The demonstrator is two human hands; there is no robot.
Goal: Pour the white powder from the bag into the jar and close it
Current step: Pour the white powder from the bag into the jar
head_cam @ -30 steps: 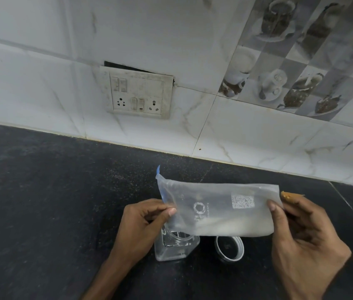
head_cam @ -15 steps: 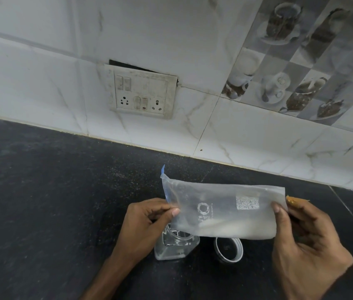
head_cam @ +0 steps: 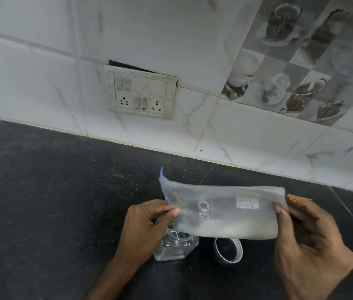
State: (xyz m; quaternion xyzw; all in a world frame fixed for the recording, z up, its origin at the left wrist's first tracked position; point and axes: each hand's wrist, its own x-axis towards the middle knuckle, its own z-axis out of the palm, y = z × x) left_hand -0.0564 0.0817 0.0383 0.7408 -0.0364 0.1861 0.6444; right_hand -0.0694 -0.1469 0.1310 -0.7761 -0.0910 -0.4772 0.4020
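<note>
A single head-worn wide-angle camera is looking forward and down from above the dark tabletop [head_cam: 41,213], facing the tiled wall [head_cam: 257,131] and its switch plate [head_cam: 141,92]. It is sitting close over the hands, which are filling the lower frame: left hand [head_cam: 147,226], right hand [head_cam: 309,245]. The wide lens is bending the wall edge, and the view is tilting slightly.

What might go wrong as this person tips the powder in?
The jar has a narrow mouth, half hidden under the left hand, so powder may spill onto the dark counter. The limp bag, held sideways by both hands, could dump powder suddenly. The right hand might knock the lid.
</note>
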